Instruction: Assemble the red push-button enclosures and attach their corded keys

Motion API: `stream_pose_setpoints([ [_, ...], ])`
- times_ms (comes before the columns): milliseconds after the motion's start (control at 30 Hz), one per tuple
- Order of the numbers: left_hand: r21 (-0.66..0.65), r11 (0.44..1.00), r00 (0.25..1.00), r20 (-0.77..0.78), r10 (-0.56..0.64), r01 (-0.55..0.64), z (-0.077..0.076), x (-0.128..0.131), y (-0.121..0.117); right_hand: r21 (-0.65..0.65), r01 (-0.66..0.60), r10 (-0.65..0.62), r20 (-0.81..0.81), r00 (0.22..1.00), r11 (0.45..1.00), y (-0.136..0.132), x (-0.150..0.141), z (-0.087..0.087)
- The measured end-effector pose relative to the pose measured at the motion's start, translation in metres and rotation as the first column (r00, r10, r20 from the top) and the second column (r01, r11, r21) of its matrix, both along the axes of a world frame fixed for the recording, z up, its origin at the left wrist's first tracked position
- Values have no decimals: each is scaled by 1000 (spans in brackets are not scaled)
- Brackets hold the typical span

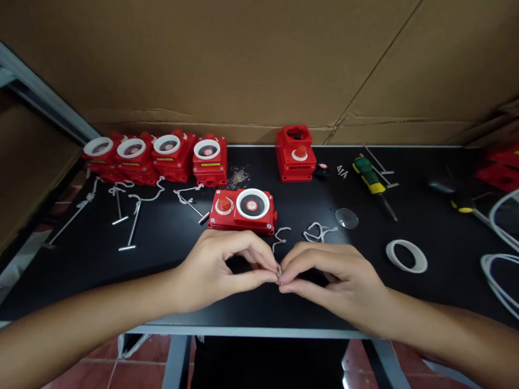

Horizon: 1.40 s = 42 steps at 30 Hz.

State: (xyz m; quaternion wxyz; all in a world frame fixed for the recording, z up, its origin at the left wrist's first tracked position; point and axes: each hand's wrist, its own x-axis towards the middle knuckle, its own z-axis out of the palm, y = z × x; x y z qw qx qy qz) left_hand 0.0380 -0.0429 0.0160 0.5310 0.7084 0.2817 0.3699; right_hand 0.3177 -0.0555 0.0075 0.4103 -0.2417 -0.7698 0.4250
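Note:
My left hand (233,265) and my right hand (334,275) meet above the front of the black table. Their thumbs and forefingers pinch a small greyish-white bit of cord (279,272) between them; most of it is hidden by the fingertips. Just behind the hands lies a red box (242,222) with a red button and a round window in a white ring. A loose white cord (280,232) comes out by its right side and disappears behind my fingers. Another white cord (320,232) lies crumpled to the right, beside a clear round disc (346,218).
Several finished-looking red boxes (168,156) stand at the back left, with corded metal T-bars (133,227). Another red box (295,156) has an open round hole. Screws (342,172), a green-yellow screwdriver (371,178), a white ring (406,256) and white cable (500,275) occupy the right.

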Motion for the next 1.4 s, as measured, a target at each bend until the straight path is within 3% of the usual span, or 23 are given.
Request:
stream_pose_setpoints([
  [533, -2, 1000, 1000, 16, -11, 11, -3, -1, -5, -2, -29, 29, 39, 999, 1000, -3, 1, -1],
  [767, -5, 1000, 1000, 21, -23, 23, -2, 0, -6, -112, -27, 30, 28, 999, 993, -6, 1, 3],
  [967, -92, 994, 999, 17, -49, 51, -3, 1, -6, -177, -32, 40, 40, 998, 984, -9, 1, 0],
  [1133, -72, 995, 997, 14, -71, 71, 1, 2, -5, -226, -28, 47, 76, 996, 974, -11, 4, 1],
  [1400, -284, 956, 995, 83, -55, 77, 3, 5, -7, -242, -18, 38, 78, 996, 970, -10, 3, 4],
])
